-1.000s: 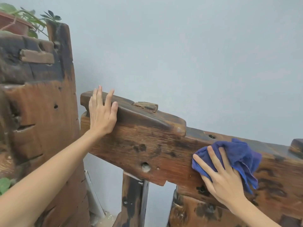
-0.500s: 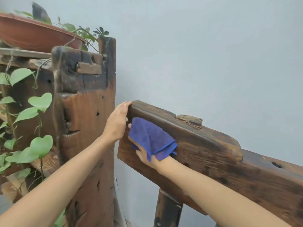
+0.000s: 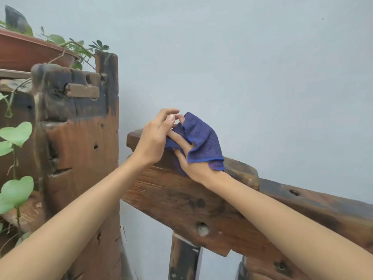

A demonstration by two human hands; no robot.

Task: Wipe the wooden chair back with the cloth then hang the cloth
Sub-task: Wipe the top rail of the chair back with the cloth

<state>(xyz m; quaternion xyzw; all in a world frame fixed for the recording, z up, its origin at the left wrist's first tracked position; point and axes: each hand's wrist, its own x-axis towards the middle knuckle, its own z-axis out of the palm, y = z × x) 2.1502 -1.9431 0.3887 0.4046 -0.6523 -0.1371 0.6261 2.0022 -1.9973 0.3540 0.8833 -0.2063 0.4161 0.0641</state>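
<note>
We held the rumpled blue microfibre cloth (image 3: pixel 203 141) on the top edge of the dark, weathered wooden chair back (image 3: pixel 181 201), near its left end. Our right hand (image 3: pixel 191 164) lay along that top edge with the cloth draped over its back and knuckles; its fingers were spread and reached up through the folds, one long finger showing bare against the blue, so the cloth was gathered between and around them. Our left hand (image 3: pixel 155 140) came in just left of the cloth, over the left end of the chair back, its fingers curled and its thumb and fingertips pinching the cloth's upper corner, which stood up above the rail. The two hands touched at the cloth. Both bare forearms ran down and outward from the chair back toward the lower corners of the view.

Below the chair back a dark upright wooden slat (image 3: pixel 183 259) joined its underside. Just left of the chair back, apart from it, stood a tall rough wooden post (image 3: pixel 80 158) of the same stained timber with a small wooden peg block on its face. Above and left of the chair back, behind that post, sat a reddish-brown plant pot (image 3: pixel 30 51) with green leaves, and heart-shaped green vine leaves (image 3: pixel 16 134) hung farther left. Behind the chair back rose a plain pale grey-blue wall (image 3: pixel 262 77).
</note>
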